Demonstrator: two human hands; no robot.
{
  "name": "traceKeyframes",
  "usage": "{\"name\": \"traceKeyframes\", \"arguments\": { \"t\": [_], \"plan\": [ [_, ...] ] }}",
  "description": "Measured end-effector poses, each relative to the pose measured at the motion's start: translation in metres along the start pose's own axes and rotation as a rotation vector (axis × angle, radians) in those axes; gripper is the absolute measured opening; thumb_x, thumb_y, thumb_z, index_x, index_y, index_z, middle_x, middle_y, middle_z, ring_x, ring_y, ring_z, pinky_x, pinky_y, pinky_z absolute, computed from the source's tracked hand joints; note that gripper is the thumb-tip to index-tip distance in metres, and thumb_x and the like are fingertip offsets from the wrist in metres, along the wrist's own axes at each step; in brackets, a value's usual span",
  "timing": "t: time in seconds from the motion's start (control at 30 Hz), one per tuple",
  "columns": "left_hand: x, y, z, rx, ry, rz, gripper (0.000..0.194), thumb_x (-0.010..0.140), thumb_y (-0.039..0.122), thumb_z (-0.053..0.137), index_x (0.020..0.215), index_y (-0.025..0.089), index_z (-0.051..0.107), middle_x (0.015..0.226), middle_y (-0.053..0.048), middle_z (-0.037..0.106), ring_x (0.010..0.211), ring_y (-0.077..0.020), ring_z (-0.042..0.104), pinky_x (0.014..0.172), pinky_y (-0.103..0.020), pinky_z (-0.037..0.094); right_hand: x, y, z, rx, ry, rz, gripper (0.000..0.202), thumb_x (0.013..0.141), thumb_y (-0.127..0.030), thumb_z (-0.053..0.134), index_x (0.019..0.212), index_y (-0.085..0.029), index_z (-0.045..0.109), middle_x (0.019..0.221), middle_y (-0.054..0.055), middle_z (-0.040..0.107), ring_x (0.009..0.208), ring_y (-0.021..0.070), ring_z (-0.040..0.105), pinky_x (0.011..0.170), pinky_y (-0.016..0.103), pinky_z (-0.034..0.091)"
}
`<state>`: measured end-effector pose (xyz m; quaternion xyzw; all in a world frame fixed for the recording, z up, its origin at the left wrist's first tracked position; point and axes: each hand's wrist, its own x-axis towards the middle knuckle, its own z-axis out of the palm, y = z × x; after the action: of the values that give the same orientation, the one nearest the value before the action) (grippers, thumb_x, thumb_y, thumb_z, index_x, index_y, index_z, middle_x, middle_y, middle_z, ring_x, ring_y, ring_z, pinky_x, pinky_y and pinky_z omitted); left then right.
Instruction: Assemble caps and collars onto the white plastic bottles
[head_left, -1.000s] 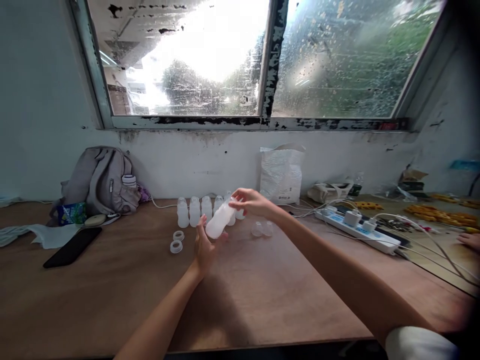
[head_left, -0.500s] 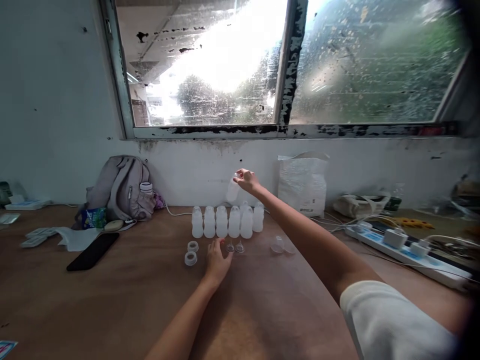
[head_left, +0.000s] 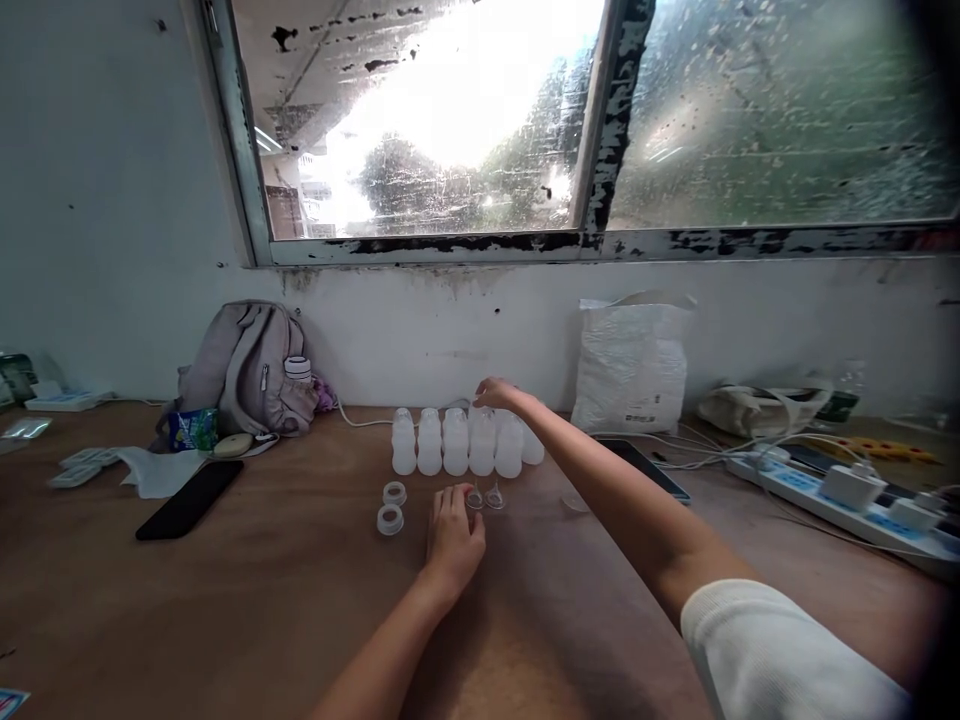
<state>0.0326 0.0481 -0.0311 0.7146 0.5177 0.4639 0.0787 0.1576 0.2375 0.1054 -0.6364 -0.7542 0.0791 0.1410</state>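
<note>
Translucent white baby bottles [head_left: 455, 445] stand upright in a row near the wall. My right hand [head_left: 498, 393] reaches over the row, fingers closed around the top of another baby bottle behind it, mostly hidden by the front bottles. My left hand [head_left: 454, 535] rests on the table before the row, fingers extended downward and thumb apart, with nothing visible in it. Just right of its fingertips lie two small clear teat-like pieces [head_left: 494, 497]. Two white screw rings [head_left: 390, 519] sit to its left. A clear cap [head_left: 574, 502] is partly covered by my right forearm.
A grey backpack [head_left: 251, 370] leans on the wall at the left, with a black phone [head_left: 190, 500] in front. A white plastic bag [head_left: 634, 365] stands behind my right forearm. Farther right are a dark flat device [head_left: 645, 468] and a power strip [head_left: 802, 490] with cables.
My right hand has lowered the baby bottle from the air to behind the row. My left hand stays on the table at nearly the same spot. The view has shifted slightly.
</note>
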Motion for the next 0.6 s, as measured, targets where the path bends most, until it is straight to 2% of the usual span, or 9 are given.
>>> {"name": "traceKeyframes", "arguments": {
  "t": [0.17, 0.3, 0.37, 0.47, 0.53, 0.6],
  "plan": [
    [0.000, 0.004, -0.002, 0.036, -0.021, 0.001, 0.030, 0.069, 0.011, 0.049, 0.098, 0.019, 0.048, 0.097, -0.006, 0.055, 0.095, -0.0217, 0.046, 0.083, -0.037, 0.039, -0.009, 0.005, -0.003, 0.028, 0.006, -0.060, 0.031, 0.064, -0.032, 0.062, 0.093, -0.019, 0.060, 0.095, 0.009, 0.061, 0.087, 0.0226, 0.055, 0.072, 0.033, 0.041],
    [0.002, 0.009, -0.008, 0.097, -0.063, -0.017, 0.031, 0.069, 0.013, 0.050, 0.100, 0.018, 0.048, 0.099, -0.006, 0.055, 0.095, -0.0215, 0.046, 0.083, -0.035, 0.038, -0.020, 0.006, -0.010, 0.063, 0.077, -0.145, 0.034, 0.067, -0.034, 0.059, 0.096, -0.016, 0.058, 0.093, 0.010, 0.061, 0.083, 0.0220, 0.055, 0.069, 0.031, 0.041],
    [0.004, 0.008, -0.019, 0.156, -0.096, 0.004, 0.032, 0.070, 0.015, 0.050, 0.102, 0.018, 0.048, 0.100, -0.007, 0.054, 0.096, -0.0217, 0.046, 0.083, -0.034, 0.038, -0.031, 0.005, -0.014, 0.078, 0.170, -0.199, 0.031, 0.073, -0.032, 0.053, 0.099, -0.015, 0.055, 0.095, 0.010, 0.060, 0.088, 0.0222, 0.053, 0.072, 0.031, 0.040],
    [0.005, 0.000, -0.045, 0.312, -0.125, 0.069, 0.031, 0.072, 0.017, 0.048, 0.103, 0.018, 0.048, 0.101, -0.006, 0.053, 0.096, -0.0219, 0.046, 0.082, -0.034, 0.037, -0.057, 0.003, -0.012, 0.098, 0.343, -0.287, 0.026, 0.081, -0.021, 0.040, 0.103, -0.015, 0.050, 0.100, 0.010, 0.056, 0.098, 0.0196, 0.047, 0.081, 0.030, 0.036],
    [0.004, -0.011, -0.065, 0.442, -0.112, 0.087, 0.025, 0.074, 0.018, 0.047, 0.099, 0.018, 0.050, 0.096, -0.006, 0.055, 0.091, -0.0219, 0.048, 0.078, -0.034, 0.038, -0.082, 0.004, -0.001, 0.109, 0.423, -0.359, 0.023, 0.081, -0.016, 0.037, 0.099, -0.016, 0.051, 0.095, 0.008, 0.055, 0.094, 0.0175, 0.048, 0.082, 0.027, 0.035],
    [0.001, -0.025, -0.080, 0.563, -0.092, 0.112, 0.021, 0.075, 0.021, 0.047, 0.095, 0.018, 0.052, 0.093, -0.007, 0.055, 0.088, -0.0227, 0.050, 0.076, -0.034, 0.038, -0.108, 0.010, 0.021, 0.134, 0.495, -0.523, 0.019, 0.079, -0.014, 0.037, 0.091, -0.016, 0.052, 0.088, 0.007, 0.055, 0.082, 0.0162, 0.051, 0.074, 0.026, 0.037]
  ]
}}
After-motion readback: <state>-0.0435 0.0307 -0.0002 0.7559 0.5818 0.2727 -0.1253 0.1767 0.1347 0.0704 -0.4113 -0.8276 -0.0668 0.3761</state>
